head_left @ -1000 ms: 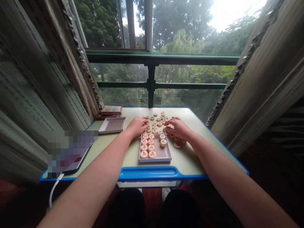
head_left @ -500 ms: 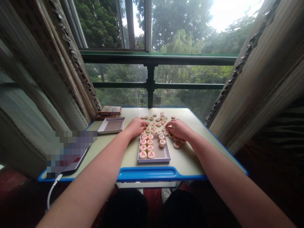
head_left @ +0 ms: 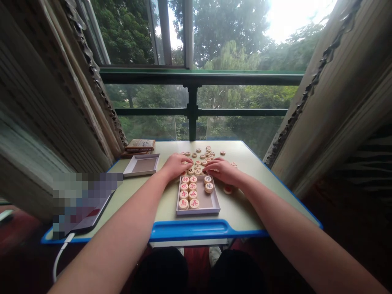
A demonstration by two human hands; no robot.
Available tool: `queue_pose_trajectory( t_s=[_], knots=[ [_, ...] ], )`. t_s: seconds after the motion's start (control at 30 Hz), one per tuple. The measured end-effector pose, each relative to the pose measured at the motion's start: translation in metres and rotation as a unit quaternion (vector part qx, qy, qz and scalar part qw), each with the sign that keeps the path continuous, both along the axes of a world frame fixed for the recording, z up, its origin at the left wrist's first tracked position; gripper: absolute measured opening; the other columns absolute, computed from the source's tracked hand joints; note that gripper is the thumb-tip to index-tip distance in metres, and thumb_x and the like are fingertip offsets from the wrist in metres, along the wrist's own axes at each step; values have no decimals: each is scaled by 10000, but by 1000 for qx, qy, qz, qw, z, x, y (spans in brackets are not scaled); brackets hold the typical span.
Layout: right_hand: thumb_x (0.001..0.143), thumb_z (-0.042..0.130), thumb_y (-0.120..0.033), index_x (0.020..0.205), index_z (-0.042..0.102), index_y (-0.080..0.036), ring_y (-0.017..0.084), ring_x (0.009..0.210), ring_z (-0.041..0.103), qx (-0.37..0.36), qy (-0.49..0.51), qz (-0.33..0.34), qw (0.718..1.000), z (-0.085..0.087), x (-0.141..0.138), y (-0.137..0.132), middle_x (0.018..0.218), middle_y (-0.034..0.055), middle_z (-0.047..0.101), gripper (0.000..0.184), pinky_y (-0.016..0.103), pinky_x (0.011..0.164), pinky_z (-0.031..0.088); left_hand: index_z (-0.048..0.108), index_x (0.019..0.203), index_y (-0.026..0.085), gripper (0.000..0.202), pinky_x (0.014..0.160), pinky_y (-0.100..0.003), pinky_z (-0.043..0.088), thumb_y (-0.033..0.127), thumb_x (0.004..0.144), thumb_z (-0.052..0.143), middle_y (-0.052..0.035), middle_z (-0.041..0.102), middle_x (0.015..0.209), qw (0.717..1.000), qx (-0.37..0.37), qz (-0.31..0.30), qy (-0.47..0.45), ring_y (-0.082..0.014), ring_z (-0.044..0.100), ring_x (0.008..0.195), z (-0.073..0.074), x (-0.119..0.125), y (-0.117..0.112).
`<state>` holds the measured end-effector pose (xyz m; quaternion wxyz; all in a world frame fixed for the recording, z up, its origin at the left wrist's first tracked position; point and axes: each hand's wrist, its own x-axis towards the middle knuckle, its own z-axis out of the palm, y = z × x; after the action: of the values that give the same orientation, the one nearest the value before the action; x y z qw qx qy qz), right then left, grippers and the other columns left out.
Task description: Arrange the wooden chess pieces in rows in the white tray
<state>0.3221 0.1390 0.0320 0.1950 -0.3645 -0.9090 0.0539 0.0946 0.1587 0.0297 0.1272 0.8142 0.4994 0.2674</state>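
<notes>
Round wooden Chinese chess pieces (head_left: 198, 172) with red or dark characters lie scattered over the middle of the table. In front of them, a shallow white box tray (head_left: 208, 201) holds two columns of red-marked pieces (head_left: 192, 194) on its left and two dark-marked pieces (head_left: 208, 188) at its upper right. My left hand (head_left: 177, 166) is at the left edge of the loose pieces, thumb and fingers bent but apart. Behind the tray's right corner, my right hand (head_left: 223, 170) stretches its fingers over the loose pieces, fingertips at one of them. Its palm hides several pieces.
A second shallow tray (head_left: 142, 164) lies at the left, with stacked boxes or books (head_left: 140, 145) behind it. A tablet-like device (head_left: 92, 212) with a white cable (head_left: 58, 255) rests at the left edge. The table's blue front rim (head_left: 190, 229) has a groove.
My right hand has moved left and slightly nearer, toward the pieces behind the tray. My left hand stays at about the same spot. The view has tilted slightly.
</notes>
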Motion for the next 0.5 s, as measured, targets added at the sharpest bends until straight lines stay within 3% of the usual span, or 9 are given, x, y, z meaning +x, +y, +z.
queue_pose_trajectory(
  t_s=[0.1, 0.23, 0.37, 0.5],
  knots=[
    [849, 552, -238, 960, 717, -229, 197, 973, 584, 10, -1, -29, 1000, -3, 0, 2, 1041, 38, 695, 199, 361, 939, 405, 726, 933, 235, 247, 991, -358, 376, 350, 765, 587, -27, 685, 1063, 999, 10, -33, 12, -225, 539, 1076, 4, 4, 3],
    [839, 562, -237, 969, 714, -219, 206, 969, 568, 21, 9, -61, 998, -5, -2, 4, 1025, 46, 697, 200, 354, 903, 429, 731, 920, 246, 237, 947, -332, 406, 367, 764, 599, -34, 694, 1020, 996, -15, -81, 32, -213, 582, 991, 7, 11, 8],
    [858, 502, -168, 1028, 695, -257, 185, 976, 562, 17, -9, -18, 1000, -4, -3, 2, 1072, 29, 677, 272, 341, 901, 426, 747, 811, 232, 211, 958, -326, 391, 351, 785, 575, -37, 702, 965, 988, -8, -142, 55, -205, 598, 930, 7, 14, 10],
    [869, 463, -166, 1030, 690, -266, 197, 991, 550, 18, -35, -11, 999, -3, -3, 0, 1104, 29, 659, 296, 372, 894, 426, 741, 800, 228, 195, 928, -325, 408, 324, 782, 572, -33, 706, 913, 992, -1, -108, 65, -211, 585, 953, 5, 12, 10]
  ],
)
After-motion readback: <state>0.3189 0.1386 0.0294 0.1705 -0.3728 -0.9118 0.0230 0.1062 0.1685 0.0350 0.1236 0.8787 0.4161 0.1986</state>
